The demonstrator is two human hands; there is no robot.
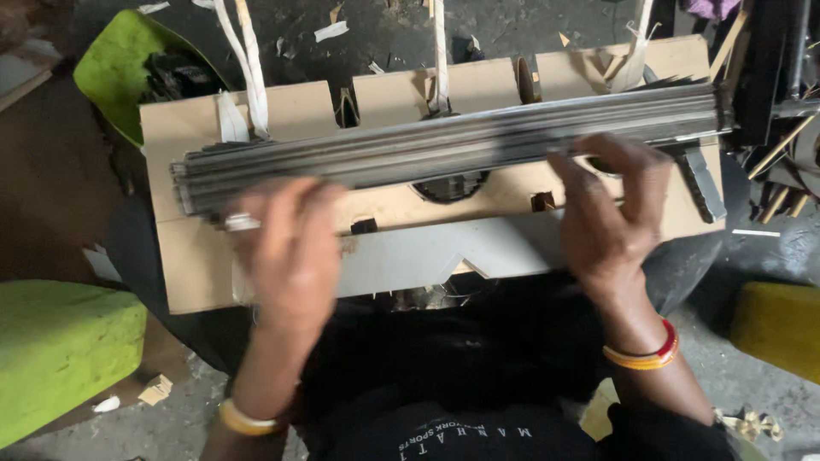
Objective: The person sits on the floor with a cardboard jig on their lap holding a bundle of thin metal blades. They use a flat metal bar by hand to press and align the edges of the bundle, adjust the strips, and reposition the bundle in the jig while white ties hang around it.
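Observation:
A long bundle of thin grey strips (444,145) lies lengthwise across a cardboard-coloured wooden jig (196,128) in front of me. My left hand (295,248) rests on the bundle's left part, fingers spread and curled over its near edge, a ring on one finger. My right hand (611,209) presses on the bundle's right part with fingers bent over it. Both wrists wear bangles. The hands are blurred by motion.
White cloth straps (243,60) hang into slots along the jig's far side. A green plastic bin (115,68) sits at the far left, a green block (60,350) at the near left, a yellow object (781,329) at the right. Sticks and scraps (777,154) pile at the right.

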